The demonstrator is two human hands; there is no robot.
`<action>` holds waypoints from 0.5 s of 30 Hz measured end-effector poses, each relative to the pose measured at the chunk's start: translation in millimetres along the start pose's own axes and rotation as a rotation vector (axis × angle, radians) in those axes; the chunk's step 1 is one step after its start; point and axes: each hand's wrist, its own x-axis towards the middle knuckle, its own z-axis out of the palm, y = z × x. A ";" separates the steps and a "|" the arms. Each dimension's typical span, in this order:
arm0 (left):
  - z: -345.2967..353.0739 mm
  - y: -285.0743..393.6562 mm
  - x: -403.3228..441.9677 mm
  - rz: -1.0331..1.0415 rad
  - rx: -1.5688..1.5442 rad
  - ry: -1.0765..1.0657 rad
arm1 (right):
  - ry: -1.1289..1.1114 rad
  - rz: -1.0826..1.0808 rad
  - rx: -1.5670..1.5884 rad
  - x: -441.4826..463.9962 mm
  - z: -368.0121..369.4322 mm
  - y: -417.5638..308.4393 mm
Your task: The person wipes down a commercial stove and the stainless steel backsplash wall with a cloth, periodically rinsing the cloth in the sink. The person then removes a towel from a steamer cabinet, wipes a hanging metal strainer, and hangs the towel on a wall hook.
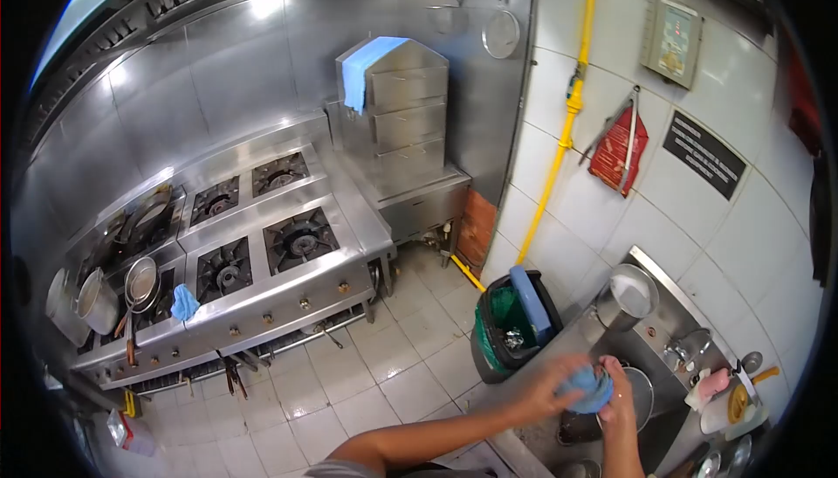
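Over the sink [569, 453], a blue cloth [590, 392] is bunched between my two hands. My left hand [555, 382] presses on it from the left, its fingers smeared by motion. From the right, my right hand [618, 391] has its fingers curled around the cloth. Whether something else is inside the cloth, I cannot tell. Just beneath and behind my right hand lies a round metal vessel [644, 398], partly hidden by the hand and forearm.
Left of the sink stands a bin [485, 360] with a green liner. A metal pot [627, 297] sits by the faucet [690, 347]. Utensils and a yellow-handled tool [765, 375] crowd the right edge. Across the tiled floor is a stove [262, 299] with pans and another blue cloth [184, 302].
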 end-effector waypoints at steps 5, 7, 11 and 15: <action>-195.0 2.4 -44.9 -0.868 -0.856 0.622 | -0.491 -0.287 -0.409 12.1 183.8 84.0; -267.3 -4.0 -93.1 -0.848 -0.740 0.685 | -0.748 -0.307 -0.879 18.9 227.9 110.0; -376.8 14.9 -176.6 -0.984 -0.421 0.954 | -0.942 -0.196 -1.221 49.5 267.9 121.2; -457.2 30.3 -249.6 -0.961 -0.131 1.075 | -1.059 0.094 -1.302 121.9 272.9 92.6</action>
